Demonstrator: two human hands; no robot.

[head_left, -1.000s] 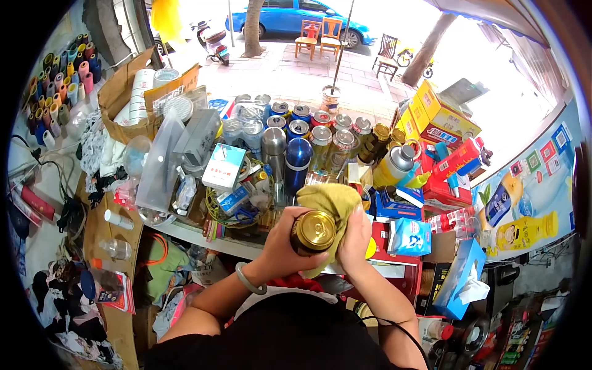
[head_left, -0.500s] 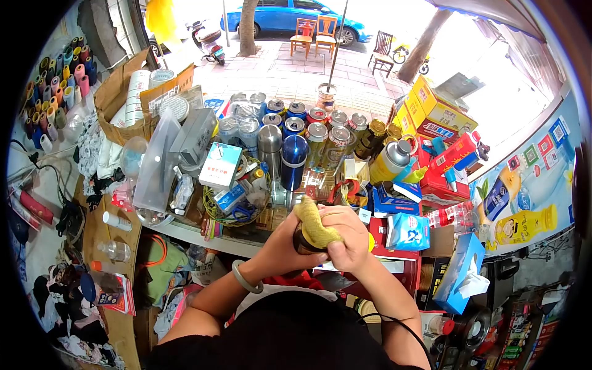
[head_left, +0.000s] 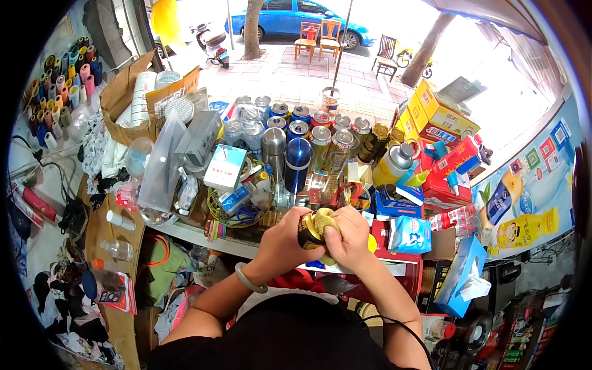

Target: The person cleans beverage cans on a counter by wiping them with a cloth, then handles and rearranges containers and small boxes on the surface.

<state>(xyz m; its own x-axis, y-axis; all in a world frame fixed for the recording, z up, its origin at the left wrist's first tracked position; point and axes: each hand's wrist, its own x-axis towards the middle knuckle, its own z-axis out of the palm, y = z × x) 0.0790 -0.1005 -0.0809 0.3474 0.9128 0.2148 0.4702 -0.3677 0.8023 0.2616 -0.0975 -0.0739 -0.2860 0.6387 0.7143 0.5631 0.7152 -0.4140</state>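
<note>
While a can is clasped in curled fingers of the left hand near the counter, a cloth is pinched against the can's top by fingers of the right hand.

Drink cans are lining the far edge of the counter; two flasks are standing side by side nearer its near edge.

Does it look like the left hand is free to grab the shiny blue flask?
Probably not right now: the left hand is wrapped around a dark can. Otherwise the way looks mostly free, since the blue flask stands just ahead of it.
</note>
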